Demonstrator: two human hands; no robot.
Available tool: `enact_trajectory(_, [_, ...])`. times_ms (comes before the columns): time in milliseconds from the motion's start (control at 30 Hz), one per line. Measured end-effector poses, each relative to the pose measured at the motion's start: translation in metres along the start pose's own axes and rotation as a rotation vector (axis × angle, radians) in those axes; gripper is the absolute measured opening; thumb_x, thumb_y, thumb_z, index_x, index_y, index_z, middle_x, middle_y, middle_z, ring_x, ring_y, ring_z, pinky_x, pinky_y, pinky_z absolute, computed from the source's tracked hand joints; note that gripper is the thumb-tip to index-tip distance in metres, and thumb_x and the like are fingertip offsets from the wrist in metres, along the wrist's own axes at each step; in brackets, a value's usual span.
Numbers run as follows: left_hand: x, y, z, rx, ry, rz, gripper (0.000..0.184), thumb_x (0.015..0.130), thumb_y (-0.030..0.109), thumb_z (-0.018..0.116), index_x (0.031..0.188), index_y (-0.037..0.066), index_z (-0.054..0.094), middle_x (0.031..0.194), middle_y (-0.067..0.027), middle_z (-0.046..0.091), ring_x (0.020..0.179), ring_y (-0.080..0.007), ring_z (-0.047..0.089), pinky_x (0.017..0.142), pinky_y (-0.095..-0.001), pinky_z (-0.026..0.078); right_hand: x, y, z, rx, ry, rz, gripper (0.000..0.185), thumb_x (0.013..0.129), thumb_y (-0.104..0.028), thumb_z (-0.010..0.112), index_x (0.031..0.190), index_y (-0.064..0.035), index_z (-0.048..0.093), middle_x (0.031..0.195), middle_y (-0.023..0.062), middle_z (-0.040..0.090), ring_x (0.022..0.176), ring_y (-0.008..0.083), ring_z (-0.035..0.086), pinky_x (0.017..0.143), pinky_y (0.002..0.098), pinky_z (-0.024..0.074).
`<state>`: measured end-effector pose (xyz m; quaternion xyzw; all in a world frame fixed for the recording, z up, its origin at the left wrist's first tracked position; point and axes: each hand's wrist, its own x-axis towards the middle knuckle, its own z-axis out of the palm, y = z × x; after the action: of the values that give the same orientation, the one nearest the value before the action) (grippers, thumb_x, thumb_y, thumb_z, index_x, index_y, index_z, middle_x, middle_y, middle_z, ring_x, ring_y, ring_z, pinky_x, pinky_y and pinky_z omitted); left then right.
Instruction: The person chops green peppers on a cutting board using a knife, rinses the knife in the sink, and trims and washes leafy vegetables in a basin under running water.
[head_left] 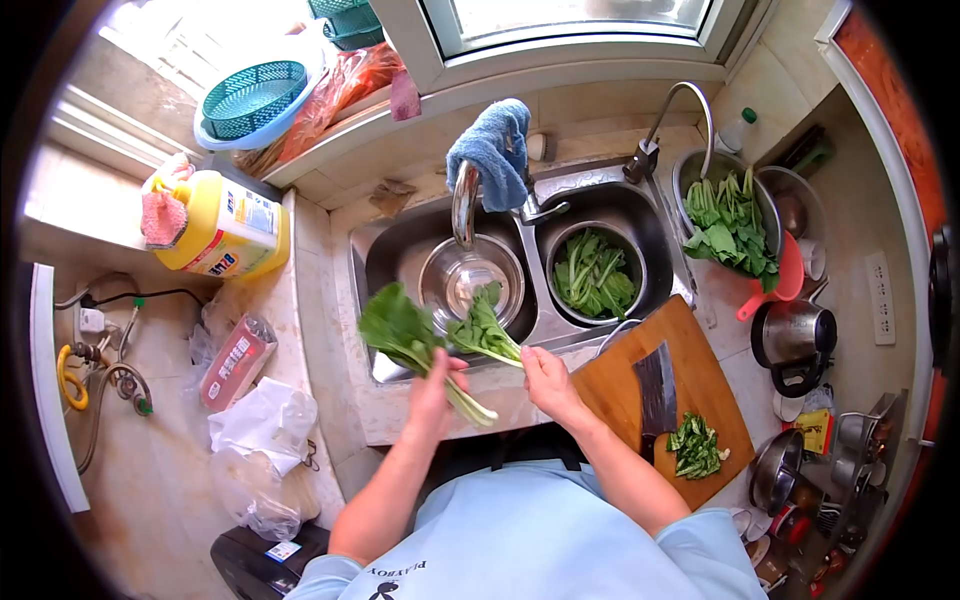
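Note:
My left hand (436, 392) is closed around a bunch of leafy greens (400, 328), its pale stems pointing down toward me. Pinched at the stem ends in my right hand (548, 380) is a smaller stalk of leafy greens (482, 326). Both are held over the front edge of the left sink basin (385, 262), where a metal bowl (428, 275) stands under the tap (464, 205). In the right basin, a metal pot (637, 262) holds more greens (596, 275).
Right of the sink lies a cutting board (612, 378) with a cleaver (656, 385) and chopped greens (697, 447). Behind it are a bowl of greens (728, 225), a red ladle (785, 277) and a kettle (792, 335). A yellow jug (225, 225) stands at left. A blue cloth (492, 145) drapes the tap.

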<state>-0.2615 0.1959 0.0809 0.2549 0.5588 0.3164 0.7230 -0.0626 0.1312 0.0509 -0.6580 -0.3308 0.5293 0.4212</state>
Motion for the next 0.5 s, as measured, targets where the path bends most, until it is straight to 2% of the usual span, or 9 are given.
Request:
enact_trajectory(33, [-0.004,-0.006,0.007,0.126,0.008,-0.093,0.039,0.099,0.044,0.054,0.108,0.006,0.058,0.081,-0.0029,0.062,0.062,-0.0098,0.053,0.056,-0.0268,0.044,-0.002,-0.010,0.000,0.221,-0.107,0.098,0.034,0.104,-0.033,0.044,0.089,-0.0034,0.054,0.067,0.0075,0.047,0.059,0.0161,0.045,0.052,0.0335,0.0382])
enact_trajectory(100, [-0.008,-0.005,0.034,-0.004,0.049,-0.136,0.041,0.097,0.045,0.057,0.107,0.005,0.060,0.078,-0.0031,0.063,0.061,-0.0113,0.054,0.058,-0.0279,0.045,-0.013,-0.034,0.000,0.653,-0.330,0.309,0.027,0.105,-0.031,0.043,0.092,-0.0087,0.052,0.074,-0.0023,0.043,0.060,0.0058,0.040,0.048,0.0216,0.0328])
enact_trajectory(133, [-0.009,0.002,0.043,-0.068,0.071,-0.160,0.042,0.096,0.046,0.058,0.106,0.005,0.061,0.077,-0.0032,0.063,0.061,-0.0120,0.054,0.058,-0.0285,0.046,-0.016,-0.036,-0.001,0.695,-0.416,0.330,0.022,0.105,-0.027,0.041,0.098,-0.0083,0.051,0.079,-0.0024,0.040,0.062,0.0063,0.038,0.048,0.0205,0.0307])
enact_trajectory(233, [-0.002,0.014,0.051,-0.099,-0.175,-0.017,0.036,0.095,0.038,0.064,0.108,0.005,0.060,0.087,-0.0072,0.067,0.066,-0.0125,0.061,0.056,-0.0280,0.049,-0.023,-0.047,-0.007,0.680,-0.575,0.413,0.022,0.105,-0.025,0.040,0.098,-0.0070,0.051,0.078,-0.0020,0.040,0.062,0.0063,0.038,0.048,0.0210,0.0313])
enact_trajectory(267, [0.004,0.015,0.045,-0.045,-0.250,-0.085,0.032,0.093,0.031,0.067,0.108,0.003,0.060,0.088,-0.0090,0.068,0.069,-0.0139,0.064,0.053,-0.0276,0.051,-0.027,-0.052,-0.009,0.701,-0.622,0.457,0.021,0.105,-0.024,0.041,0.097,-0.0080,0.051,0.077,-0.0024,0.040,0.061,0.0059,0.038,0.047,0.0210,0.0309])
enact_trajectory(333, [0.008,0.018,0.048,-0.016,-0.215,-0.111,0.023,0.093,0.021,0.064,0.106,0.002,0.060,0.088,-0.0095,0.068,0.071,-0.0159,0.065,0.055,-0.0290,0.053,-0.033,-0.059,-0.011,0.748,-0.713,0.541,0.017,0.104,-0.023,0.042,0.095,-0.0099,0.050,0.074,-0.0032,0.038,0.060,0.0053,0.037,0.045,0.0210,0.0300])
enact_trajectory(433, [0.016,0.012,0.044,-0.129,-0.173,-0.086,0.017,0.092,0.015,0.060,0.102,0.002,0.062,0.088,-0.0091,0.068,0.072,-0.0156,0.063,0.059,-0.0297,0.053,-0.035,-0.050,-0.015,0.776,-0.708,0.523,0.019,0.103,-0.023,0.043,0.095,-0.0091,0.052,0.074,-0.0029,0.040,0.057,0.0058,0.036,0.044,0.0209,0.0288])
enact_trajectory(500, [0.022,0.010,0.039,-0.320,-0.231,-0.104,0.015,0.095,0.015,0.058,0.101,0.002,0.062,0.085,-0.0072,0.066,0.074,-0.0142,0.062,0.068,-0.0278,0.052,-0.037,-0.037,-0.011,0.745,-0.654,0.474,0.020,0.103,-0.025,0.043,0.095,-0.0087,0.053,0.075,-0.0028,0.041,0.055,0.0054,0.035,0.043,0.0207,0.0278])
